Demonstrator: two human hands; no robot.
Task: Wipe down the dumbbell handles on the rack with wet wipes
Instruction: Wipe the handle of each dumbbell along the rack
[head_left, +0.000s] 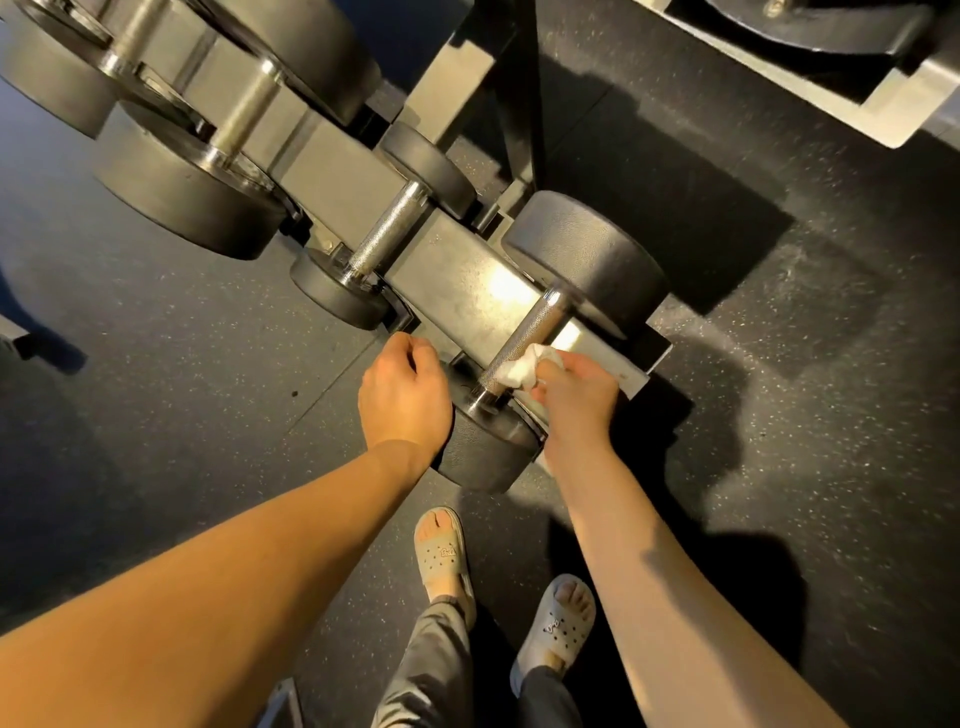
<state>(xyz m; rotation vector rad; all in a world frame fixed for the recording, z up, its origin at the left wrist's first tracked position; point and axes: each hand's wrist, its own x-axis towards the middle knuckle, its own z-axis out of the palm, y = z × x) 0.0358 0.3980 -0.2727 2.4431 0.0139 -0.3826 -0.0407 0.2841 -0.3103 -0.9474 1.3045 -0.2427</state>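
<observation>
Forearms (218, 566), hands (576, 402) at dumbbell (587, 254), wipe (519, 370) on handle (524, 332)

One head-worn wide view looks steeply down, close over the rack (457, 270) and floor (779, 415).

No legible text anywhere. Left sandal (444, 558) and right sandal (553, 631) each carry 1 small logo badge on the strap, both too blurred to read. Near dumbbell (587, 254): nothing legible on the head faces.
</observation>
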